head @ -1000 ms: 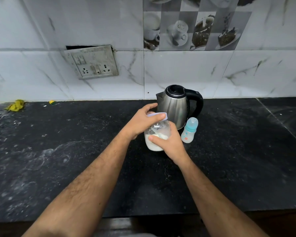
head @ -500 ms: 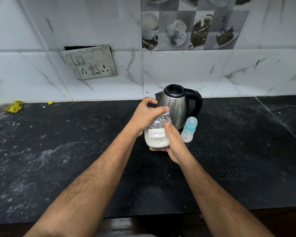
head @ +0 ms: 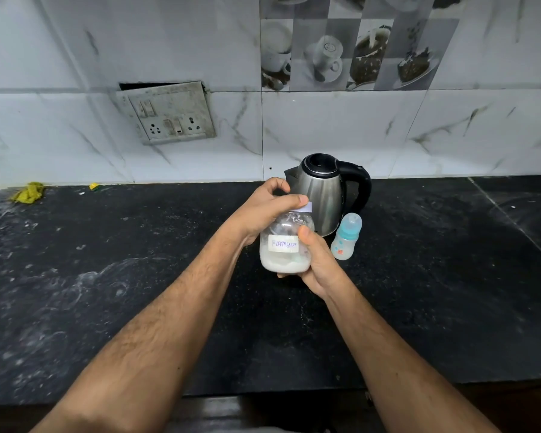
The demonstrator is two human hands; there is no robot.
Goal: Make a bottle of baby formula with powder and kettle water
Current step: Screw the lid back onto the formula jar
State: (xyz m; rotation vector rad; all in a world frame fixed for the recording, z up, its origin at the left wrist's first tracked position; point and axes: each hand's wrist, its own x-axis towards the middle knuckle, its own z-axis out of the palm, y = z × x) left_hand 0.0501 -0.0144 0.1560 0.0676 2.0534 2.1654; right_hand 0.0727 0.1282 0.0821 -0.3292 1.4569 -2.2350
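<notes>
- Both forearms, bare, reach forward from the bottom edge and converge over the black counter [head: 107, 276].
- Right hand [head: 317, 267]: cups the jar [head: 286, 245] from its right side and below; thumb lies up across the front glass beside the label, fingers wrap underneath. Grip closed on the jar body.
- Left hand [head: 267, 210]: arched over the jar top, thumb pressed along the pale lid [head: 306, 208], fingers curled round the far rim. Grip closed on the lid.
- Jar: clear glass, upright, held just above the counter. White powder fills roughly the lower third; upper glass is filmed with residue. White label with handwritten text faces the camera; wording only partly legible.
- Baby bottle [head: 345, 237]: stands upright on the counter just right of the jar, apart from it; teal collar, clear cap on top, pale body with small printed marks.
- Kettle [head: 324, 192]: steel body, black lid and handle, standing behind the jar and bottle, handle to the right.
- Far: marble-tile wall with a switch-and-socket plate [head: 167, 114] at left.
</notes>
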